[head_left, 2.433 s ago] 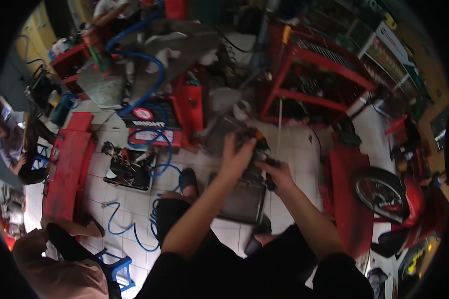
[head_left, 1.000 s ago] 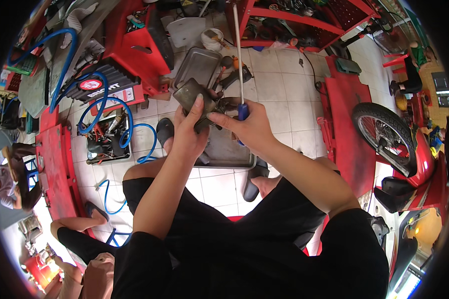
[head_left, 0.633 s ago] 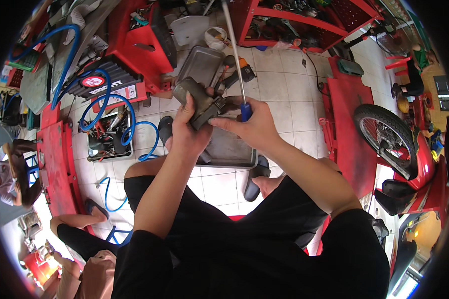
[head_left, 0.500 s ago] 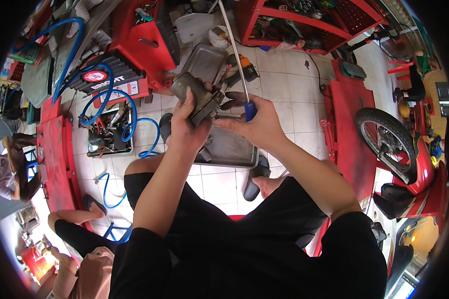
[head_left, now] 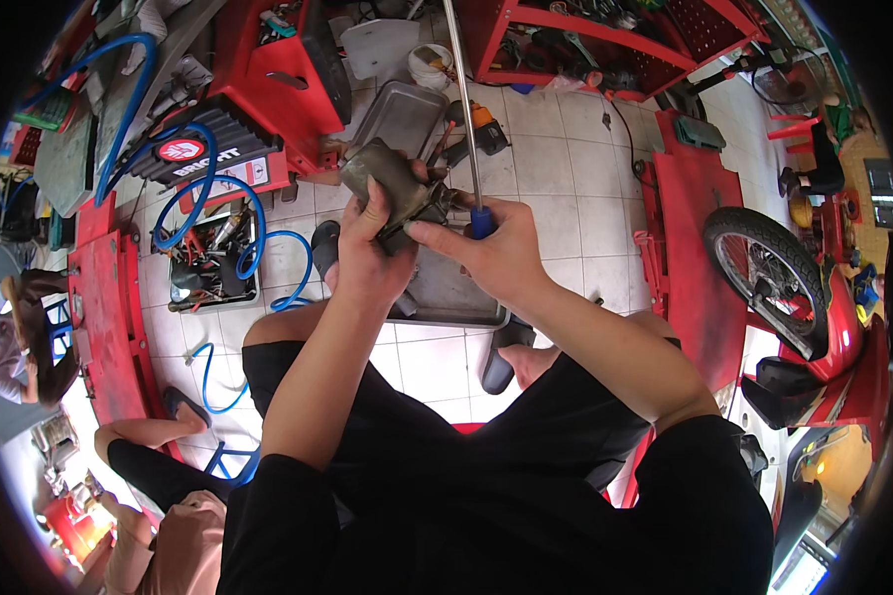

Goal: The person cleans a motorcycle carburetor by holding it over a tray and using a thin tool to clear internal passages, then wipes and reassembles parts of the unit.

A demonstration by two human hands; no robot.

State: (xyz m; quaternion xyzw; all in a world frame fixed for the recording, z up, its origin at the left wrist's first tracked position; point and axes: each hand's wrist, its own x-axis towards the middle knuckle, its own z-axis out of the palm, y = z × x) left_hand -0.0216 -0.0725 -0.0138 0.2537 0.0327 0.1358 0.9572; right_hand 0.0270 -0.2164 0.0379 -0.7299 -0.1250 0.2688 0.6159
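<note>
a: where is the left hand (head_left: 372, 253), and what has it got?
b: just above the middle of the frame, wrapped around a dull grey-green, rounded metal part (head_left: 380, 178). the thumb presses on the near face and some fingertips show past the far edge.
a: and the right hand (head_left: 501, 248)?
b: beside it, a little to the right. its fingers are curled around a long tool with a blue handle and thin steel shaft (head_left: 482, 222); the shaft runs up to the top edge of the frame.
a: is it pinching the part too?
b: the thumb tip reaches the part's lower right edge, but the forefinger's tip is dark and crowded there, so i can't tell whether it pinches anything.
a: what lies underneath?
b: a shallow grey metal tray (head_left: 456, 293) on the white tiled floor (head_left: 595, 228), partly hidden by the hands. a second grey rectangular tray (head_left: 397, 109) sits above it in the frame, with an orange-and-black power tool (head_left: 481, 137) just to its right.
a: further out?
b: a coiled blue hose (head_left: 252, 233) at left, and a black-tyred spoked wheel (head_left: 819, 278) at right.
</note>
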